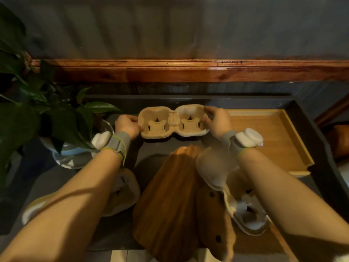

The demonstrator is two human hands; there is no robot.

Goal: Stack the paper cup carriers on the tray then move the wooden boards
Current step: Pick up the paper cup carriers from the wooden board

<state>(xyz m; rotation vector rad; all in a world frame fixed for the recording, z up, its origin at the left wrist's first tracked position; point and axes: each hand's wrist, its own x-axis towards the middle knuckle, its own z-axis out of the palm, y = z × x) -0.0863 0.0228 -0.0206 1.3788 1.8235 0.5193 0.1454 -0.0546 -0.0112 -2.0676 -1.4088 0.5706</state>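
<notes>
A brown two-cup paper carrier [172,121] is held at the far middle of the dark table, just above its surface. My left hand [127,125] grips its left end and my right hand [217,121] grips its right end. The wooden tray [273,133] lies to the right, its visible part bare. Another carrier [123,191] sits under my left forearm, and a third [245,208] lies under my right forearm. Two wooden boards [168,203] overlap at the near middle, one with holes [213,220].
A leafy plant [47,114] in a glass bowl [71,157] stands at the left. A raised dark rim [188,98] borders the table at the back and right. Behind it runs a wooden ledge [188,70].
</notes>
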